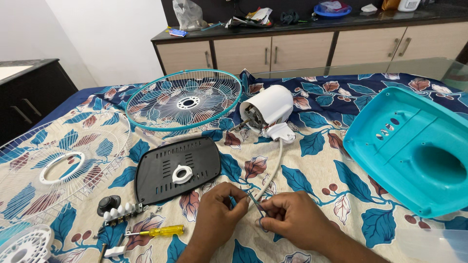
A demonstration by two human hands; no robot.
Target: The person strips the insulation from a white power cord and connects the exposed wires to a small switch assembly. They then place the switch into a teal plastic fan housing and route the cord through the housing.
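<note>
Left hand (214, 214): near centre, grip pinched together on thin wires (253, 199) at the end of the white cable.
Right hand (292, 221): just right of the left hand, grip likewise clamped on the same thin wires; the two hands almost touch.
White cable (274, 170): runs from the hands away to the fan motor, lying on the leaf-patterned bedsheet (312, 165).
Yellow-handled screwdriver (158, 231): near left, flat on the sheet, beside the left forearm.
Switch block (119, 212): left of the screwdriver, a row of white push buttons, with a black round knob (108, 203) just beside it.
White round part (27, 245): near left corner, slotted, partly cut off by the edge.
Black oval plate (161, 170): mid left, vented, carrying a white ring (182, 174) on its middle.
White wire grille (53, 160): far to the left, lying flat, partly out of view.
Turquoise base shell (414, 151): right side, turned up, hollow side showing, with small holes.
Fan motor (265, 108): mid far, white housing on its side, shaft end facing left and near.
Teal-rimmed grille (185, 100): far left of the motor, lying flat.
Desk (302, 27): farthest, dark top over beige cupboard doors; on it a crumpled clear plastic bag (187, 13) at left, a small blue packet (177, 32) near its edge, loose papers at centre and a blue bowl (331, 9) to the right. Any print is too small to tell.
</note>
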